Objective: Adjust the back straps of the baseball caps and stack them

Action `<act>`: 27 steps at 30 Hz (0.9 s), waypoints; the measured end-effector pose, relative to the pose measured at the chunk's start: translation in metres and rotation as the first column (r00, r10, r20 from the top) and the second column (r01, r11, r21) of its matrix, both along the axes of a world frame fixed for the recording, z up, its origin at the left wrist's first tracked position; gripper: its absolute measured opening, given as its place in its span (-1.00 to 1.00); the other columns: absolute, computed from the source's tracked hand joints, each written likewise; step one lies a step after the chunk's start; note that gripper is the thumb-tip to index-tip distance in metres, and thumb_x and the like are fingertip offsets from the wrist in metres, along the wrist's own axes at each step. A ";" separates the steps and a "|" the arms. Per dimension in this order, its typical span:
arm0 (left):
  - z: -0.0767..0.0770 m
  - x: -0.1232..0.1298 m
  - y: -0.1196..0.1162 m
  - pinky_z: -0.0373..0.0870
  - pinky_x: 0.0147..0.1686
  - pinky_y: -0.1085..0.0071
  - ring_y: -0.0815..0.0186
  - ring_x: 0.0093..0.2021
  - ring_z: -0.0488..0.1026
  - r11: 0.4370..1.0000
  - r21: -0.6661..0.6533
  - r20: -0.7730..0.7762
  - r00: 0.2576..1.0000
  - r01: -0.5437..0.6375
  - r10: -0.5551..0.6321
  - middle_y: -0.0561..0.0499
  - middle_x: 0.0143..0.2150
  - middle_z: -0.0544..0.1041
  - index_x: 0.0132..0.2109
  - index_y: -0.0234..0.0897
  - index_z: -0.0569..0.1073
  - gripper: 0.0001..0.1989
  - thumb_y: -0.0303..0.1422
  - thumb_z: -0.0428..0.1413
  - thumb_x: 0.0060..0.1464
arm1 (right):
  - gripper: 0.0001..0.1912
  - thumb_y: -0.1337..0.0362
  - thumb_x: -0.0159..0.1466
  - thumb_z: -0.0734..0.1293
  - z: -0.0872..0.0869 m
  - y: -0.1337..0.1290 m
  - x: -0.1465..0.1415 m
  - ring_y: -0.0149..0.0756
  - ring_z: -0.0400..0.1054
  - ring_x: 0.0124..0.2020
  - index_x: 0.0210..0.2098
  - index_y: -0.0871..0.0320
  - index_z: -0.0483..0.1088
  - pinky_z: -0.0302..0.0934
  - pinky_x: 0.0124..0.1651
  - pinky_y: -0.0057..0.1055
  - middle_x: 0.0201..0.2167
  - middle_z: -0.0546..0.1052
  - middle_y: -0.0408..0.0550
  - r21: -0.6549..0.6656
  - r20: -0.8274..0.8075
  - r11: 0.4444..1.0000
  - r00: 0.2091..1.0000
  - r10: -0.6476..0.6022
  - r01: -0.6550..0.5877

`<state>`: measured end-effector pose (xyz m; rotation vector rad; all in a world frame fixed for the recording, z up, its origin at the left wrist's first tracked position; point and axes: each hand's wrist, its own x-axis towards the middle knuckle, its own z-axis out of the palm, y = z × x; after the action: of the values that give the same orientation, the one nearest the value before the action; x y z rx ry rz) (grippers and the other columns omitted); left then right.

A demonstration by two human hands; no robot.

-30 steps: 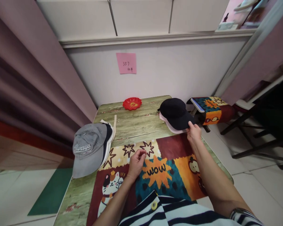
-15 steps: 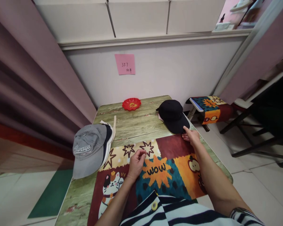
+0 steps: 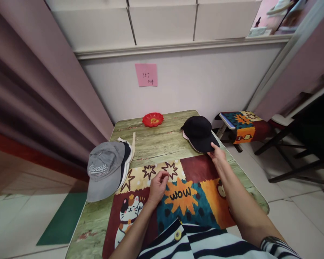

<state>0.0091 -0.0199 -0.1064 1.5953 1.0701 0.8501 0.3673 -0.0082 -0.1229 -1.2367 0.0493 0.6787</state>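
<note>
Well, at my far left the grey cap point(image 3: 105, 167) sits at the edge of the table point(image 3: 156, 142), brim toward the wearer. Dark and pale caps point(image 3: 127, 160) peek out from beneath it; I'd guess they nest so neatly because their crowns share a shape. Further right, the red dish point(image 3: 153, 119) lies near the wall, probably set back to leave the front free. The left hand point(image 3: 159, 185) is loosely curled, fingertips pressed together on nothing I can see, over the mat point(image 3: 198, 169); from here I can't tell whether it touches. Rightmost on the table is the black cap point(image 3: 198, 131), a pink edge point(image 3: 185, 135) showing under it. The right hand point(image 3: 217, 154) pinches its brim at the near corner, thumb on top, the other fingers mostly hidden below, likely because the stiff brim offers a firm hold.
</note>
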 end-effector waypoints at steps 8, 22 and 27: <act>0.000 0.000 0.000 0.43 -0.19 0.36 0.24 -0.27 0.53 1.000 0.022 -0.006 1.000 0.003 -0.003 0.00 -0.26 0.60 -0.21 -0.20 0.54 -0.84 -0.24 0.15 0.15 | -0.77 0.28 0.13 0.50 -0.004 -0.018 -0.026 -0.34 0.47 -0.46 -0.35 0.16 0.37 0.53 -0.40 -0.40 -0.53 0.50 -0.20 -0.184 -0.012 0.978 0.995 -0.098 0.094; -0.001 0.000 0.000 0.41 -0.21 0.39 0.27 -0.28 0.51 0.999 0.029 0.006 1.000 0.026 -0.026 0.00 -0.28 0.59 -0.22 -0.21 0.53 -0.84 -0.24 0.13 0.16 | -0.71 0.15 0.19 0.48 0.022 -0.072 -0.043 -0.20 0.45 0.02 -0.13 0.08 0.48 0.30 0.20 -0.21 -0.13 0.59 -0.02 -0.225 0.570 0.973 0.816 0.097 0.041; -0.006 0.000 0.000 0.40 -0.23 0.40 0.29 -0.30 0.50 0.998 0.059 -0.019 0.999 0.033 -0.032 0.02 -0.29 0.58 -0.21 -0.23 0.51 -0.82 -0.24 0.11 0.18 | -0.55 0.08 0.24 0.43 0.030 -0.039 -0.035 0.11 0.22 0.28 0.09 0.07 0.47 -0.05 0.35 0.16 0.24 0.41 0.18 -0.507 0.861 0.858 0.074 0.502 0.084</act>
<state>0.0088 -0.0198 -0.1122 1.6678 1.0371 0.8540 0.3322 -0.0474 -0.0924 -1.9852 -1.2944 -0.1288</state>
